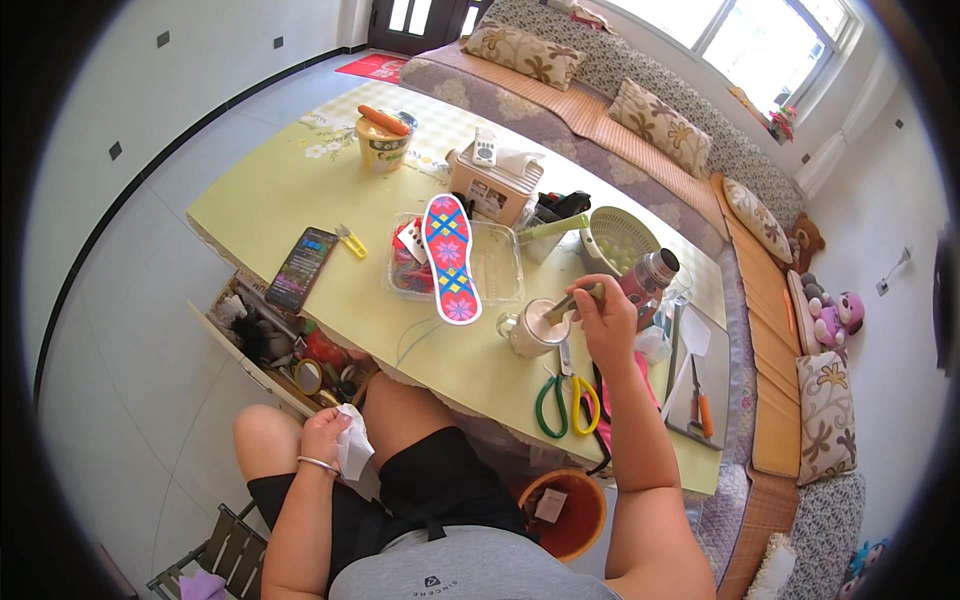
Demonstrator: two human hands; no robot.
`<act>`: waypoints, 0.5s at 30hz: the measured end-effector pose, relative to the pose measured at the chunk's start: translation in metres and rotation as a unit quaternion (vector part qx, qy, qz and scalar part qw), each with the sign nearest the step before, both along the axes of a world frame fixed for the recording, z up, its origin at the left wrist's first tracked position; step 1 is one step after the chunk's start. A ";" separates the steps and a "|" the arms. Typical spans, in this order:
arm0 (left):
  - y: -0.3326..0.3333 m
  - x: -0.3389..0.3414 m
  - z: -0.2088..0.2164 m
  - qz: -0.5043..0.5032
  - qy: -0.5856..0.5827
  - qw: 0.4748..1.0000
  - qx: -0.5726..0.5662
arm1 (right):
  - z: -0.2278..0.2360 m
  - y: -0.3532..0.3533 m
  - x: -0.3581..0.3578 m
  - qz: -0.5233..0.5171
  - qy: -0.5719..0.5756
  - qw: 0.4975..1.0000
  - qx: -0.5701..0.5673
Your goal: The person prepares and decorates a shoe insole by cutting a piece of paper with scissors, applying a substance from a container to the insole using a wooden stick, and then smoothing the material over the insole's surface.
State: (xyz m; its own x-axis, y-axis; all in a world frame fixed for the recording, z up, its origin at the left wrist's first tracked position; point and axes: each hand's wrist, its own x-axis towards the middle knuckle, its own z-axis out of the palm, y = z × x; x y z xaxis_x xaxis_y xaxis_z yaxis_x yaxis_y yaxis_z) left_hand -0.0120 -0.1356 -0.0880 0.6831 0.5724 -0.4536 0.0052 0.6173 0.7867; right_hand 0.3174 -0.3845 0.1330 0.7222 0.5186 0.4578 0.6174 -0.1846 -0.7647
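My right hand (608, 318) grips a utensil with a thick olive-brown handle (575, 300), perhaps a spoon. Its lower end dips into a glass mug (533, 332) of pale, milky contents, so that end is hidden. Down by my lap, my left hand (324, 434) is closed on a crumpled white tissue (354, 443). Scissors with one green and one yellow handle loop (585, 405) lie just below the mug. Left of the mug, a brightly patterned insole (453, 260) rests across a clear plastic box (497, 262) with red thread inside.
A phone (302, 268) and yellow thread snips (351, 241) lie at the table's left. Farther back stand a food cup (382, 150) and a tissue box (497, 185). Right are a green colander (620, 240), a flask (650, 275) and a knife (703, 400). An open drawer (255, 360) and bin (565, 515) are below.
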 end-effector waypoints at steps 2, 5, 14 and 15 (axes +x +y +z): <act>0.001 -0.001 0.000 0.005 -0.003 1.000 -0.002 | 0.000 -0.002 0.001 0.001 0.013 1.000 0.004; 0.000 0.000 -0.003 0.006 -0.002 1.000 -0.001 | -0.002 -0.004 -0.001 0.020 0.042 0.998 0.030; 0.003 0.000 -0.010 0.004 0.006 1.000 -0.001 | -0.003 -0.005 0.000 0.012 0.038 0.999 0.024; 0.002 0.000 -0.011 0.001 0.005 1.000 0.000 | -0.004 -0.005 0.000 0.016 0.041 0.999 0.029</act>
State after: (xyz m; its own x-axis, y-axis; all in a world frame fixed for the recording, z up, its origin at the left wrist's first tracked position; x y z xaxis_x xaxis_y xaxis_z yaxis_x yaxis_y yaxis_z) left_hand -0.0116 -0.1331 -0.0985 0.6768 0.5744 -0.4605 0.0114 0.6172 0.7867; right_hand 0.3174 -0.3894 0.1292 0.7422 0.5169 0.4267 0.5565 -0.1204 -0.8221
